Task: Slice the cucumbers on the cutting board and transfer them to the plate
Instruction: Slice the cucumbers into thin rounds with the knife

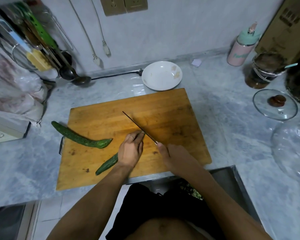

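Cucumber at frame center pinned by curled left hand, knife gripped in right hand — fingertips prob nicked if blade drifts, imo.

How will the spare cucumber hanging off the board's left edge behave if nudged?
The spare cucumber is long and round, so it would probably roll. Its curved shape may make it pivot instead of rolling straight. Part of it overhangs the cutting board edge, so it could tip onto the counter.

Left hand fingers curled down, right hand clenched
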`<state>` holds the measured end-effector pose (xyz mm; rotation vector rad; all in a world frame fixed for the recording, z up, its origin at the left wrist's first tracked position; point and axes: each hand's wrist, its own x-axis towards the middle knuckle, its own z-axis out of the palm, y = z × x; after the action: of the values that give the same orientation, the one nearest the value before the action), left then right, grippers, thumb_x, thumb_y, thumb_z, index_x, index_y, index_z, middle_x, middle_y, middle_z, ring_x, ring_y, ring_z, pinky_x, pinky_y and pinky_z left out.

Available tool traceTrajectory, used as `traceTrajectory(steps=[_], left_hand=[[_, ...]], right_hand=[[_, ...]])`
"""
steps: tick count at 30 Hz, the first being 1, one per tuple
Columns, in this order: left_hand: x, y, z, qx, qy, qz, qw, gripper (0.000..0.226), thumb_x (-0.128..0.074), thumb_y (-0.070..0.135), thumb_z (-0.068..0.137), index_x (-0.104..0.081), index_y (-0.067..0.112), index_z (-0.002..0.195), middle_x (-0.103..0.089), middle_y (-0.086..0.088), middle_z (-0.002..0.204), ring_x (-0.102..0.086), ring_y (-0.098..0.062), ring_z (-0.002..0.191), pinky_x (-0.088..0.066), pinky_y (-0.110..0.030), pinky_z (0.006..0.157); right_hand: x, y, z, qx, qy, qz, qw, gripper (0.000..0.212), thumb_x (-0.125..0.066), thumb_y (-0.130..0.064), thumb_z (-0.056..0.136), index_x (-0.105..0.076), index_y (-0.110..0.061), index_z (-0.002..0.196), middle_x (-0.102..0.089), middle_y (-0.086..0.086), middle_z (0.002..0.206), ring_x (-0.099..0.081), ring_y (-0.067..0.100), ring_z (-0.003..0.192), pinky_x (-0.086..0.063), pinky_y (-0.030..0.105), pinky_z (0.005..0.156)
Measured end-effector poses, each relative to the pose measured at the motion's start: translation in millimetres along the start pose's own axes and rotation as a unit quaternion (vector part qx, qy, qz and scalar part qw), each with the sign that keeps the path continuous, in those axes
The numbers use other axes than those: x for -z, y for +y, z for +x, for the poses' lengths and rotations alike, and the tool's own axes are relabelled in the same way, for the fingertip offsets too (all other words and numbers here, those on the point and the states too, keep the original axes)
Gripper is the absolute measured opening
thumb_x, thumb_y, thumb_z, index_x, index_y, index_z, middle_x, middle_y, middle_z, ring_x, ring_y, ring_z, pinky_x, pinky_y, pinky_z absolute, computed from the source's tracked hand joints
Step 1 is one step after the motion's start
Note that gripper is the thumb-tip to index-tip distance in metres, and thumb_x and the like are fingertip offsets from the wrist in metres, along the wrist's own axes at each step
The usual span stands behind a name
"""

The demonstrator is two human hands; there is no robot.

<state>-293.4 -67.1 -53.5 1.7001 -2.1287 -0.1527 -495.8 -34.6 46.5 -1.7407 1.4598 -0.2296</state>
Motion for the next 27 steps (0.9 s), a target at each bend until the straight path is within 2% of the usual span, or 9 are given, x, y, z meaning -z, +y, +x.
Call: traceTrajectory(steps=[3, 5, 9, 15, 19, 24, 27], left_hand=[[2.1, -2.0, 0.9, -0.012, -0.008, -0.001, 1.0, 0.034, -0.063, 0.004, 0.084, -0.066, 0.009, 0.118, -0.063, -0.008, 0.121, -0.055, -0.027, 0.109, -0.053, -0.034, 0.078], [2.2, -4.4, 1.4, -0.013, -0.014, 0.0, 1.0, 0.035, -0.061, 0.004, 0.085, -0.066, 0.009, 0.119, -0.063, -0.007, 0.123, -0.056, -0.027, 0.11, -0.053, -0.033, 0.082], [1.7, -4.7, 1.5, -0.008, -0.022, -0.001, 1.0, 0.037, -0.06, 0.006, 0.086, -0.065, 0.01, 0.122, -0.064, -0.007, 0.125, -0.057, -0.026, 0.113, -0.053, -0.033, 0.087], [0.3, -4.9, 3.6, 0.002, -0.022, -0.005, 1.0, 0.034, -0.063, 0.007, 0.086, -0.067, 0.009, 0.12, -0.065, -0.008, 0.123, -0.058, -0.027, 0.113, -0.053, -0.034, 0.088], [0.8, -5.1, 2.2, -0.01, -0.021, 0.002, 1.0, 0.036, -0.064, 0.005, 0.085, -0.066, 0.008, 0.121, -0.065, -0.009, 0.122, -0.059, -0.027, 0.113, -0.052, -0.033, 0.088], [3.2, -4.4, 1.6, -0.015, -0.011, 0.001, 1.0, 0.034, -0.068, 0.001, 0.081, -0.069, 0.005, 0.115, -0.067, -0.012, 0.117, -0.062, -0.029, 0.109, -0.054, -0.034, 0.084], [3.4, -0.6, 1.5, -0.001, -0.017, -0.003, 1.0, 0.035, -0.067, -0.001, 0.08, -0.069, 0.005, 0.115, -0.068, -0.013, 0.117, -0.063, -0.03, 0.108, -0.055, -0.037, 0.084]], right_hand=[[-1.8, -1.4, -1.9, -0.003, -0.004, 0.001, 1.0, 0.062, -0.022, -0.053, 0.104, -0.062, -0.008, 0.088, -0.061, 0.004, 0.078, -0.057, 0.013, 0.069, -0.041, 0.029, 0.059], [-3.0, -2.0, -0.6, -0.009, -0.008, 0.006, 1.0, 0.065, -0.02, -0.054, 0.104, -0.064, -0.008, 0.091, -0.064, 0.007, 0.081, -0.06, 0.017, 0.073, -0.045, 0.03, 0.062], [-1.6, -5.4, -0.1, -0.005, -0.01, 0.02, 1.0, 0.066, -0.02, -0.05, 0.105, -0.065, -0.005, 0.088, -0.064, 0.01, 0.077, -0.059, 0.018, 0.069, -0.044, 0.029, 0.059], [-5.6, -4.9, 9.6, -0.005, -0.012, 0.005, 1.0, 0.067, -0.018, -0.052, 0.104, -0.064, -0.007, 0.085, -0.061, 0.004, 0.074, -0.058, 0.015, 0.068, -0.041, 0.028, 0.057], [-5.9, -1.5, 16.7, -0.012, -0.015, 0.006, 1.0, 0.068, -0.016, -0.053, 0.104, -0.06, -0.01, 0.076, -0.062, 0.009, 0.077, -0.058, 0.018, 0.071, -0.039, 0.029, 0.067], [-23.1, -1.3, 32.5, -0.027, -0.012, -0.019, 0.999, 0.069, -0.012, -0.053, 0.103, -0.061, -0.013, 0.076, -0.063, 0.008, 0.08, -0.059, 0.02, 0.076, -0.043, 0.03, 0.073], [-29.1, 2.7, 34.7, -0.026, 0.005, -0.018, 0.999, 0.075, -0.012, -0.057, 0.101, -0.068, -0.008, 0.09, -0.069, 0.013, 0.093, -0.064, 0.025, 0.087, -0.049, 0.034, 0.082]])
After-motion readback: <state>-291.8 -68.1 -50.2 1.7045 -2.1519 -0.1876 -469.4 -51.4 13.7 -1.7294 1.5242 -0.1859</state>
